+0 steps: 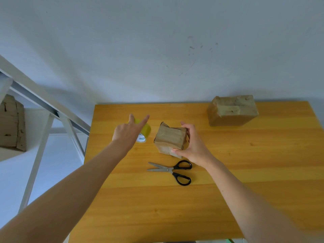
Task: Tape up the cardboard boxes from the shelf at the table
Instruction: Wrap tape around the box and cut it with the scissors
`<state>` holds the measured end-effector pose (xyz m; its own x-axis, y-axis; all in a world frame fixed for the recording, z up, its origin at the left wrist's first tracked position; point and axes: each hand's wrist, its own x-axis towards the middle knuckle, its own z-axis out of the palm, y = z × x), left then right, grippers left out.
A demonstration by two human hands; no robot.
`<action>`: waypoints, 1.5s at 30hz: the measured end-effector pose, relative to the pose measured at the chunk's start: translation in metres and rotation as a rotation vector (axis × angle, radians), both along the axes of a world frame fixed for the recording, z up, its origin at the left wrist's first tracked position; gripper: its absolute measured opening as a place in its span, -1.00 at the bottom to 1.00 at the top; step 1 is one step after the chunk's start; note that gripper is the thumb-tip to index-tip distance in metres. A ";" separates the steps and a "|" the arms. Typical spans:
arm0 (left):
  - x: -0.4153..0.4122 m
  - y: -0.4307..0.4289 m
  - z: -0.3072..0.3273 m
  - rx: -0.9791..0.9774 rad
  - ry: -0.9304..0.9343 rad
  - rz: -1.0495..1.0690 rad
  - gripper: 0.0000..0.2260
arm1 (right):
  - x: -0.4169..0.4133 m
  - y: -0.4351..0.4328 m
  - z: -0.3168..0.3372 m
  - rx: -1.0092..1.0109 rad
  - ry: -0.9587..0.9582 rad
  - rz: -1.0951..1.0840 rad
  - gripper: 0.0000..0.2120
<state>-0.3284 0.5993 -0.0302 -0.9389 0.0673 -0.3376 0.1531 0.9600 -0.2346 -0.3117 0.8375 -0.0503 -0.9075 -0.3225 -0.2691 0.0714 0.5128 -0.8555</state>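
Observation:
A small brown cardboard box stands in the middle of the wooden table. My right hand grips its right side, thumb on the near edge and fingers over the far corner. My left hand hovers over a yellow tape roll just left of the box, with its fingers spread and straight, holding nothing. The hand hides most of the roll. A larger cardboard box, with tape across its top, sits at the table's far right.
Black-handled scissors lie open on the table in front of the small box. A white metal shelf frame stands to the left, with another cardboard box on it. A plain wall rises behind the table.

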 end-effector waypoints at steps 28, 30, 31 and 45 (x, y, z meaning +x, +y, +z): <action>0.015 0.015 0.020 0.743 0.095 -0.045 -0.33 | 0.005 0.000 -0.011 0.543 0.137 0.012 -0.10; 0.017 0.021 0.021 0.642 0.066 -0.112 -0.29 | 0.005 -0.002 -0.010 0.527 0.207 0.013 -0.11; 0.018 0.023 0.022 0.573 0.058 -0.134 -0.24 | 0.005 -0.002 -0.009 0.499 0.213 0.003 -0.14; 0.003 0.030 0.030 0.092 0.046 -0.327 -0.17 | -0.004 0.011 -0.018 0.359 0.062 -0.080 -0.31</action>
